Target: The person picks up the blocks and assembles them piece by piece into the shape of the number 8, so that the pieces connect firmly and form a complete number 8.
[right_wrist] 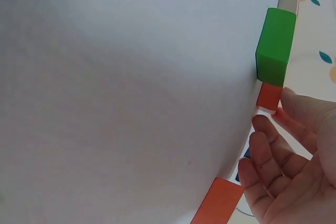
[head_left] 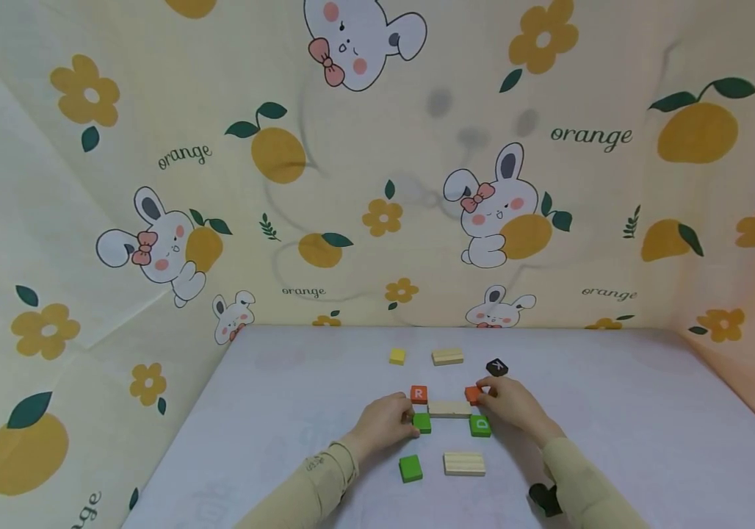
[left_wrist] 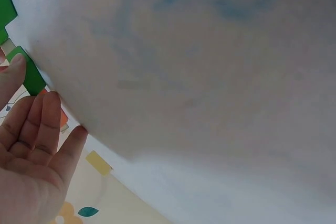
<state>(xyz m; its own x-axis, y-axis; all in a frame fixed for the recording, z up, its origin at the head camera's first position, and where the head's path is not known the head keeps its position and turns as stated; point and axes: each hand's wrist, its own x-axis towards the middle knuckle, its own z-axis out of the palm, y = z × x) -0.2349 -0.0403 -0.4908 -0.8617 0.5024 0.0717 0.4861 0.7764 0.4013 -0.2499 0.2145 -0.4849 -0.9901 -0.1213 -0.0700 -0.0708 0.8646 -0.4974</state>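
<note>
In the head view, my left hand grips a green block at the left end of a wooden plank. Thumb and fingertips meet that green block in the left wrist view. Across the plank, my right hand pinches an orange block, partly covered by the fingers. The right wrist view shows the thumb against this orange block, beside a green block. Another green block sits at the plank's right end. A red-orange block marked R lies just beyond my left fingers.
Farther back lie a yellow block, a second plank and a black block. Nearer are a green block and a third plank. A black object is partly under the right sleeve. Another orange block shows in the right wrist view.
</note>
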